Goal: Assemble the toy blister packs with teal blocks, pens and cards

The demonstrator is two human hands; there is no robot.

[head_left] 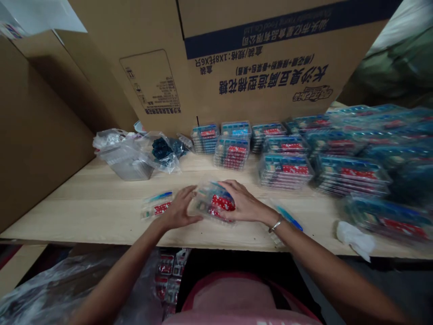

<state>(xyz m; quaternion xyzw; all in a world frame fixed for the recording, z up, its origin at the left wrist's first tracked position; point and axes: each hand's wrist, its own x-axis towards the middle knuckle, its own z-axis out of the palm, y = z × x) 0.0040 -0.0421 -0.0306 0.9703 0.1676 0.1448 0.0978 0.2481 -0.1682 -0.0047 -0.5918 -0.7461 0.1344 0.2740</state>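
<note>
Between my two hands is a small stack of clear plastic blister packs (206, 205) with red, white-dotted pieces inside, slightly blurred. My right hand (243, 201) wraps over its right side, fingers across the top and thumb at the front. On the left edge, the fingers and thumb of my left hand (181, 208) curve round the packs. A single pack (157, 207) with a blue strip and a red piece lies flat just left of my left hand. Partly under my right wrist lies another clear pack with a blue strip (289, 217).
Stacks of similar packs (286, 169) fill the table's back and right. A clear bag with dark contents (164, 151) lies beside a bag-covered plastic container (130, 167). A large carton (209, 95) stands behind. Crumpled tissue (355, 239) rests near the front edge.
</note>
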